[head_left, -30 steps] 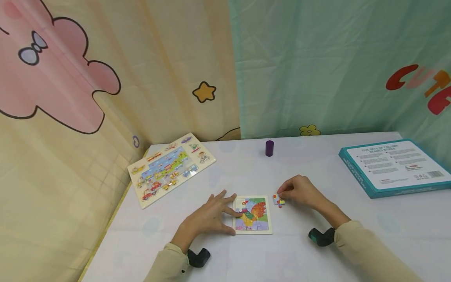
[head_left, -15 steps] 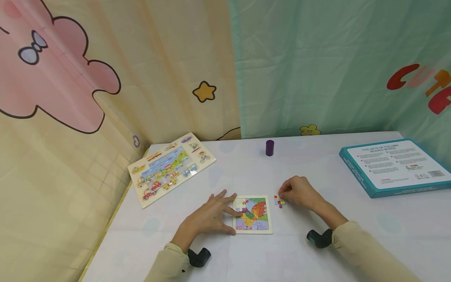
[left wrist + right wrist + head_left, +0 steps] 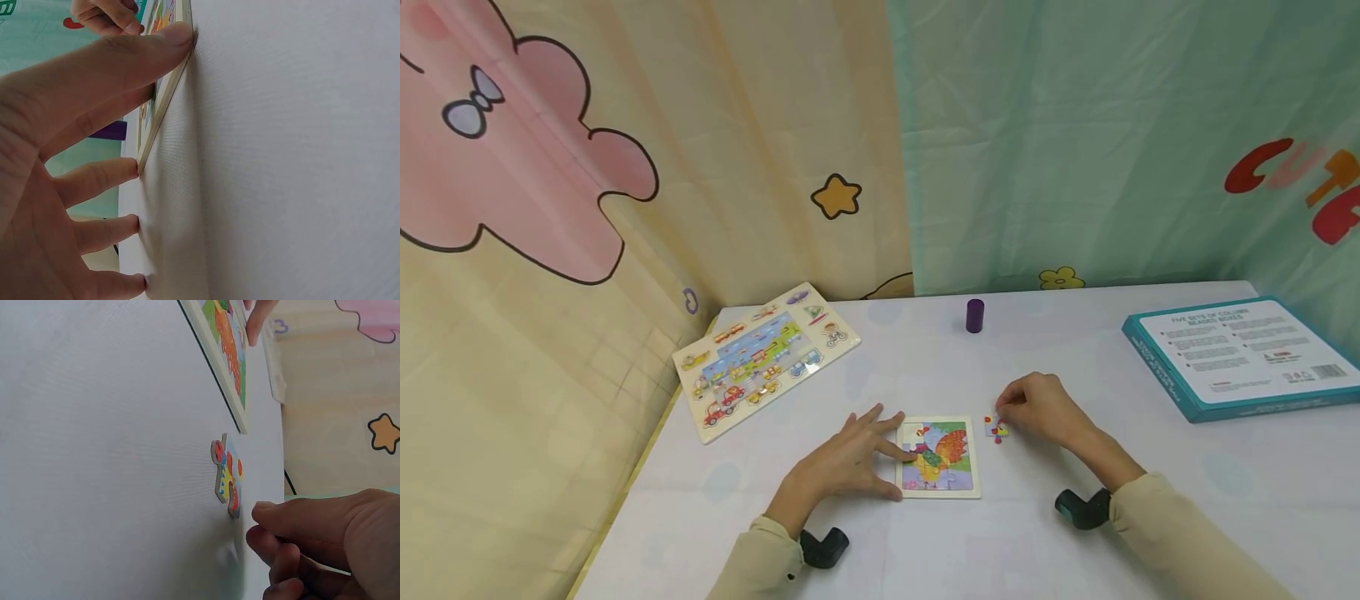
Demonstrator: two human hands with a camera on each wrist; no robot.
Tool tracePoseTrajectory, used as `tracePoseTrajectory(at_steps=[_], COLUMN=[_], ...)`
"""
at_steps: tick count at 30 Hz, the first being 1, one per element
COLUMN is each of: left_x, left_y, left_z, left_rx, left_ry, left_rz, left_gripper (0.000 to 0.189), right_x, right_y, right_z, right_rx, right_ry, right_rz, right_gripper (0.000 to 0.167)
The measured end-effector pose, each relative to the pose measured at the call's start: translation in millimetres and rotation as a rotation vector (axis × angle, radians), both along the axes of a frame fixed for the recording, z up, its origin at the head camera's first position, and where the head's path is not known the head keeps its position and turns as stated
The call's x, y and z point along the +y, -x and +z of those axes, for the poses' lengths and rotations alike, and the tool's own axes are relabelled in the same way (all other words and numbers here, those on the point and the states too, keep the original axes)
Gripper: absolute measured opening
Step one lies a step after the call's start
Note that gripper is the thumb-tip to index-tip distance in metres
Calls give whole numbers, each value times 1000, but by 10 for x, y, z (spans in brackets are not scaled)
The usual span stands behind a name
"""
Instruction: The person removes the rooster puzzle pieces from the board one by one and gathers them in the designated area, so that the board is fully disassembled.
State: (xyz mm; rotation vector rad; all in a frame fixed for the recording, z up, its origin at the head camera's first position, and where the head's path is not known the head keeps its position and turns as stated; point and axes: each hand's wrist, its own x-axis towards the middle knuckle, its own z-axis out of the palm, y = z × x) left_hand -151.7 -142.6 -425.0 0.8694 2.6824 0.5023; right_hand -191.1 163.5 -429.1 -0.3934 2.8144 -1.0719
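Puzzle piece (image 3: 230, 469) lies flat on the bench (image 3: 925, 550), just beside the right edge of the puzzle frame (image 3: 976, 458); we judge this placing convenient for easy reach. Right grip (image 3: 1041, 408): thumb and forefinger pressed together, other fingers curled; the right wrist view shows a narrow gap to the piece, so we record nothing pinched. Left grip (image 3: 850, 458): fingers spread, thumb at the frame's near left corner, middle fingertip at its far left corner; we judge that this stops the frame sliding on the bench's fabric-like surface. We find the frame square, low-rimmed and apparently pale wood, around a brightly printed bird picture (image 3: 951, 450). Our piece has a knobbed, notched outline, a colourful face and dull grey-brown sides. We further note a smooth purple cylinder (image 3: 974, 316) standing upright, a flat teal box (image 3: 1247, 350) and a rectangular, wooden-looking picture board (image 3: 767, 362).
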Motion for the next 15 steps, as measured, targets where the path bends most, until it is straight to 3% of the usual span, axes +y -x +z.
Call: tracePoseTrajectory(at_steps=[4,12,15], left_x=[-1,1,2], left_y=[10,15,10], left_z=[2,17,27], left_rx=[1,-21,-22], left_ry=[-3,-3,-3], left_rz=[-5,-9,-10], left_gripper=[51,50,50], right_x=[-77,-414,-533], right_y=[28,47,52], right_z=[23,-34,-50], right_rx=[28,12,-5], right_ry=[28,128,153], right_rz=[60,394,476], right_gripper=[5,15,20])
